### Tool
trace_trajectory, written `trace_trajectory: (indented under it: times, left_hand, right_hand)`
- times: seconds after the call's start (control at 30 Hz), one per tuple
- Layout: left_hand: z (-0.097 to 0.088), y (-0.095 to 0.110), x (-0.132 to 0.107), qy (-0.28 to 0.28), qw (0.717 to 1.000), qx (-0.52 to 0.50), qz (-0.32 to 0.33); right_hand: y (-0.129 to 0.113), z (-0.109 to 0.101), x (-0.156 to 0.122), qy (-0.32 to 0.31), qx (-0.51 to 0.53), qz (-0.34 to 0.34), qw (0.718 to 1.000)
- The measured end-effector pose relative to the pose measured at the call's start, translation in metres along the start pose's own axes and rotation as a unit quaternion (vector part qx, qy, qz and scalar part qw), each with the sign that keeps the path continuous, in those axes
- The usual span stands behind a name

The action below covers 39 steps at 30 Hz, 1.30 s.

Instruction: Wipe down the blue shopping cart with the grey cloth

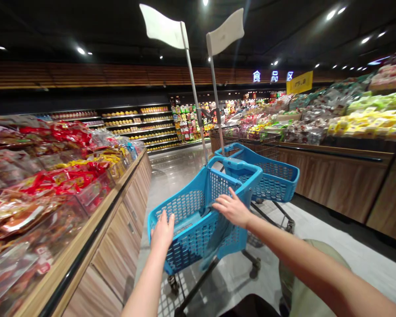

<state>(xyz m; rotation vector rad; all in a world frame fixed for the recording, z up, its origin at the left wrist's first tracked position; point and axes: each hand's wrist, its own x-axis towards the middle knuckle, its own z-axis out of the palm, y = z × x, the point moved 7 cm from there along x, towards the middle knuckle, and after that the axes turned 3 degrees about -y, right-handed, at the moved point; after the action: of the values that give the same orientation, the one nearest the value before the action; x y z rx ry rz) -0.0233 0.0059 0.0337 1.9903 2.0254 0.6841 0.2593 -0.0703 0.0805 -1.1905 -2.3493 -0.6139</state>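
A blue plastic shopping cart (198, 207) stands tilted right in front of me in a store aisle. My left hand (162, 230) rests on the cart's near left rim, fingers bent over the edge. My right hand (232, 208) lies on the cart's rear rim beside the dark handle, fingers stretched out and apart. A second blue cart (270, 174) stands just behind the first, to the right. Each cart carries a tall pole with a white flag (161, 26).
A wooden display counter (119, 207) with packaged snacks in red and yellow wrappers runs along the left. Another wooden counter (343, 180) piled with bagged goods lines the right. Shelves of products stand at the far end. The floor (333, 255) is pale and glossy.
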Motion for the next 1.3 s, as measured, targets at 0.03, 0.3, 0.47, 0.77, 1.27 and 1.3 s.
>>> trace_trajectory:
  times: [0.03, 0.3, 0.47, 0.77, 1.27, 1.3]
  left_hand:
    - [0.0, 0.0, -0.001, -0.003, 1.0, -0.001, 0.002]
    - [0.011, 0.008, -0.003, -0.02, 0.999, -0.008, 0.023]
    - [0.018, 0.01, 0.0, -0.035, 0.999, -0.002, 0.03]
    - [0.025, 0.014, 0.004, -0.044, 0.998, -0.016, 0.034]
    - [0.027, 0.034, -0.011, -0.092, 0.995, 0.0, 0.032]
    - [0.029, 0.039, -0.013, -0.102, 0.994, 0.003, 0.037]
  right_hand:
    - [0.022, -0.009, -0.006, 0.011, -0.009, 0.021, 1.0]
    - [0.155, -0.133, -0.062, 0.359, -0.002, 0.378, 0.853]
    - [0.184, -0.175, -0.009, 0.16, -0.014, 0.369, 0.916]
    - [0.213, -0.201, 0.066, 0.236, -0.011, 0.321, 0.917]
    - [0.089, -0.038, -0.02, -0.003, 0.051, 0.108, 0.993]
    - [0.069, -0.028, -0.016, -0.01, 0.066, 0.095, 0.993]
